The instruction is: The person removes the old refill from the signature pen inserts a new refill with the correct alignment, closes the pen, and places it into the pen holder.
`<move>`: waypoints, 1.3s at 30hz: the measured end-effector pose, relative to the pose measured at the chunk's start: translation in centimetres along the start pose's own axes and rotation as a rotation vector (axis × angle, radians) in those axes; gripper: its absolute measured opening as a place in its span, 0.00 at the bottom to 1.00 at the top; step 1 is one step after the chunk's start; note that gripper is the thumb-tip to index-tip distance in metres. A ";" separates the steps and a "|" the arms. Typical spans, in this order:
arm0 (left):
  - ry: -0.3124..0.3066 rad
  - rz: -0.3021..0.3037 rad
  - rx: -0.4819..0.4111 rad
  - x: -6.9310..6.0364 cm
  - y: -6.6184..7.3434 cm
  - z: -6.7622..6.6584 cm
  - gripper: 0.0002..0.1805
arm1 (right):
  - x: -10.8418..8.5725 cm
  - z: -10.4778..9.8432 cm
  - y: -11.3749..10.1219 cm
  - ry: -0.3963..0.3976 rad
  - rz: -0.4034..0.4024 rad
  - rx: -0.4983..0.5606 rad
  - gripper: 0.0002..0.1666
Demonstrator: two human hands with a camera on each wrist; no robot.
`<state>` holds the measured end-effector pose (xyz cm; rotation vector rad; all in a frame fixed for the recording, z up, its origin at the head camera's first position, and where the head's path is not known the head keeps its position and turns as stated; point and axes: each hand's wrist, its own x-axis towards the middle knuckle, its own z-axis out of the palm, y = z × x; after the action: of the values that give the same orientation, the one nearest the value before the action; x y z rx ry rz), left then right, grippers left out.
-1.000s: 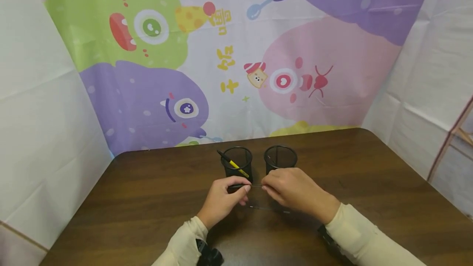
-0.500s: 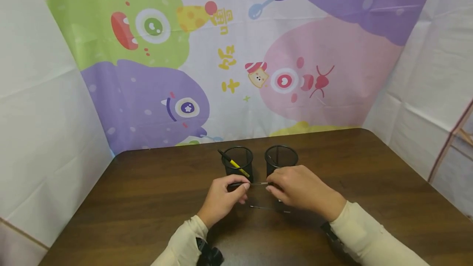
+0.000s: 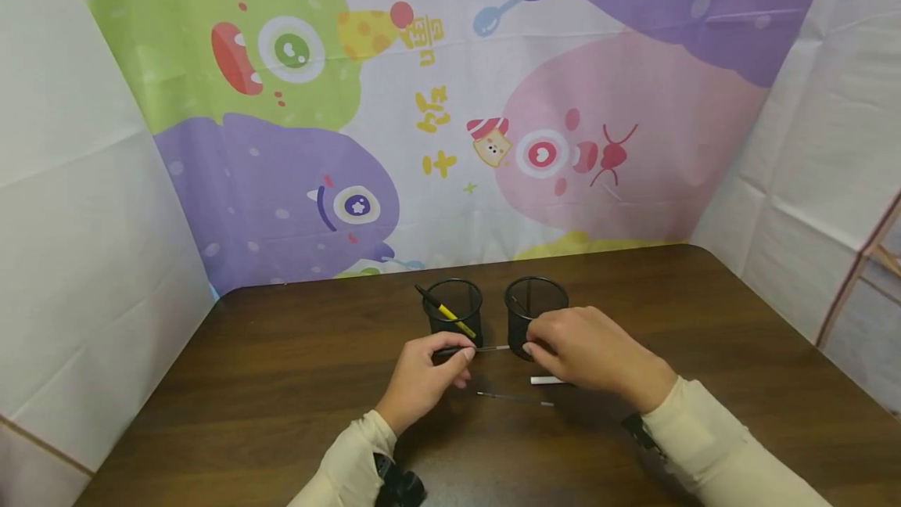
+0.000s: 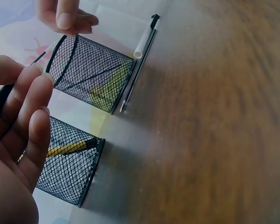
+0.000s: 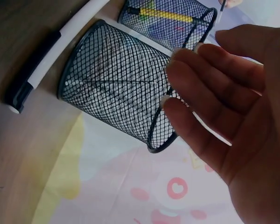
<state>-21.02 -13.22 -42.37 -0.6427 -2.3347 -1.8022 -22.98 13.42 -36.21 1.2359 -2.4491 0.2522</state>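
My left hand [image 3: 429, 370] pinches a black pen part [image 3: 450, 350], with a thin refill [image 3: 493, 348] sticking out to the right. In the left wrist view the curled fingers [image 4: 25, 95] hide most of that part. My right hand [image 3: 591, 350] hovers just past the refill's end, apart from it and in front of the right mesh cup [image 3: 521, 331]. Its fingers are loosely bent in the right wrist view, with nothing visible between them. Below it on the table lie a white pen barrel [image 5: 67, 37] with a black clip end and a loose refill [image 3: 514, 398].
Two black mesh cups stand side by side behind the hands. A yellow and black pen [image 3: 446, 311] leans in the left mesh cup [image 3: 439, 325]. The brown table [image 3: 296, 390] ends at a printed cloth backdrop [image 3: 450, 217].
My right hand has moved right and slightly up, away from the left hand, baring more of the refill and the white barrel on the table. My left hand has stayed almost still.
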 end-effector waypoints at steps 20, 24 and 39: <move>0.016 -0.037 -0.010 -0.2 1.9 0.1 0.07 | -1.0 0.0 0.3 -0.355 0.183 0.089 0.14; 0.013 -0.035 -0.015 -0.5 3.3 0.1 0.04 | -1.2 0.3 0.3 -0.372 0.202 0.094 0.14; 0.009 -0.046 0.006 -0.6 3.4 0.0 0.07 | -1.3 1.4 0.0 -0.375 0.197 0.099 0.18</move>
<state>-19.12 -12.65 -39.57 -0.5835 -2.3671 -1.8122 -22.62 13.90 -38.06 1.1687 -2.9195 0.2129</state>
